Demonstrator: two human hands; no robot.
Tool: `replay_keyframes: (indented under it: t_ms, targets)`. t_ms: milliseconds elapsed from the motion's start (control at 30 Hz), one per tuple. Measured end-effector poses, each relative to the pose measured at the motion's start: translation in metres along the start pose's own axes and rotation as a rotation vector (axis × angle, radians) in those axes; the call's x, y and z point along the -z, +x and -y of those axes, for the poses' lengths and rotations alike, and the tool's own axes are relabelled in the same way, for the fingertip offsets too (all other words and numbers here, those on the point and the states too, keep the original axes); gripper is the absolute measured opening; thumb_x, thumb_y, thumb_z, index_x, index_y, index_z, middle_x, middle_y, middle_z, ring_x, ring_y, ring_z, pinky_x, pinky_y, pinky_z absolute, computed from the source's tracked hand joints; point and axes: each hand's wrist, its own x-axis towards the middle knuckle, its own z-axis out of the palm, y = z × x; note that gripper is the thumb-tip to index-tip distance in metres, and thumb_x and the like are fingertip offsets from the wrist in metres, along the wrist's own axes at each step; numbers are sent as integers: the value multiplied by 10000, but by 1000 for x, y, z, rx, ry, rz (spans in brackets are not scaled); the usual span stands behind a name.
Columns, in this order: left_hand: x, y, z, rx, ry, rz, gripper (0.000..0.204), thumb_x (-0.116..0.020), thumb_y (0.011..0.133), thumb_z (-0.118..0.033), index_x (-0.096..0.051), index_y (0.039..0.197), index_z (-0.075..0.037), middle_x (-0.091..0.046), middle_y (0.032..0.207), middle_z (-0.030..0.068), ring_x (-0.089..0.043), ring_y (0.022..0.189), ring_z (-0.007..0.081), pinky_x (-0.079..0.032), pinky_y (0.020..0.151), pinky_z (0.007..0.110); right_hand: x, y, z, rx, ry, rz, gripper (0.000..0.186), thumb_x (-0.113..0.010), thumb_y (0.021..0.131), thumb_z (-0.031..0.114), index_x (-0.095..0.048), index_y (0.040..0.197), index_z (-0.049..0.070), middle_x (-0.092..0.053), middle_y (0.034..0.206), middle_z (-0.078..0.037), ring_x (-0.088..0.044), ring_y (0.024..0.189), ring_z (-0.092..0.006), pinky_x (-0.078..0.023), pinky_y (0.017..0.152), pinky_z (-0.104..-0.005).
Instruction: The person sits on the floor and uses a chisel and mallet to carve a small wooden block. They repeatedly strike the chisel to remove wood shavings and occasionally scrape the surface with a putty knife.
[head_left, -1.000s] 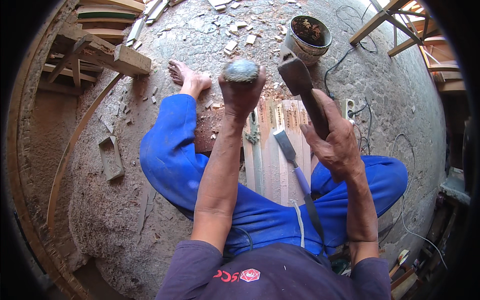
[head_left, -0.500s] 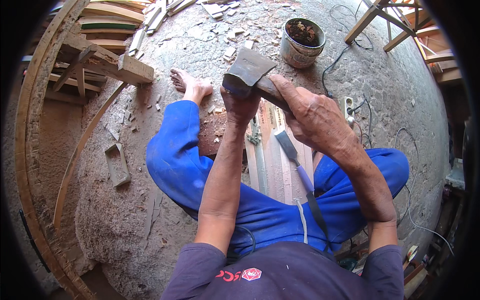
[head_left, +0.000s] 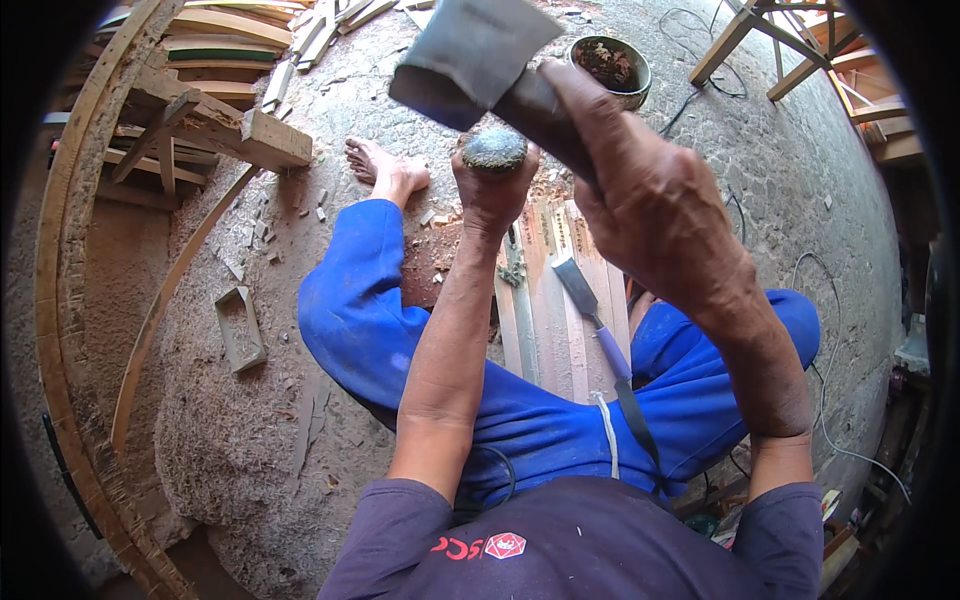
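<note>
My right hand (head_left: 665,215) is wrapped round the wooden handle of a hatchet (head_left: 485,50), raised close to me. Below the hatchet head, my left hand (head_left: 492,200) grips an upright tool handle whose round, worn, shiny top (head_left: 494,148) faces up; the tool's lower end is hidden beneath the hand. A gap shows between hatchet and handle top. Between my legs lie pale wooden strips (head_left: 540,335), side by side and dusty. A chisel with a wide blade and purple handle (head_left: 610,352) rests on them, touched by neither hand.
A bucket (head_left: 610,70) with wood chips stands beyond my right hand. Wood offcuts and a small rectangular frame (head_left: 240,328) lie on the floor at left, near a wooden beam (head_left: 270,138) and curved strips. Cables (head_left: 840,375) run along the right; a wooden stand (head_left: 740,45) is farther back.
My right hand has lifted the hatchet up toward me, away from the tool handle, uncovering its round top. My left hand keeps its grip in nearly the same place.
</note>
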Motion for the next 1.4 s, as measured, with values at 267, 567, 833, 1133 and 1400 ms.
replay_keyframes:
  t_ms: [267,567,833,1133,1400]
  targets:
    - [1,-5,12,-447,459,11,162,-706,892,-194,-693,1019,-95,-699,957,77,-680,905,269,-525,773,417,-25,-34,-16,-135,37,339,697,-639,879,47,-372,1517,128,-688,970,-230,-717,854,-422,-591,704,-506]
    - [9,-9,8,-342,549,28,183,-803,828,-233,-685,814,-94,-676,751,31,-658,752,266,-463,743,436,46,24,10,216,77,-358,683,-698,877,26,-421,1491,136,-706,933,-229,-735,820,-389,-597,696,-465]
    - [2,-38,-17,-296,205,34,278,-800,796,-175,-699,1038,-83,-703,964,77,-683,881,284,-529,752,410,-30,-44,-18,-140,41,402,691,-595,861,-6,-354,1503,83,-681,932,-253,-704,850,-441,-579,724,-532]
    - [4,4,5,100,111,156,187,-806,815,-154,-679,860,-24,-727,793,39,-673,643,146,-529,645,328,48,6,7,58,264,-245,621,-701,879,32,-479,1456,95,-723,1070,-232,-747,934,-368,-594,797,-435]
    - [5,-15,6,-186,315,122,238,-817,822,-190,-668,941,-48,-698,896,57,-670,824,202,-517,727,372,-20,-17,-14,-131,-159,418,600,-609,872,12,-369,1417,86,-683,845,-230,-737,821,-382,-591,669,-506]
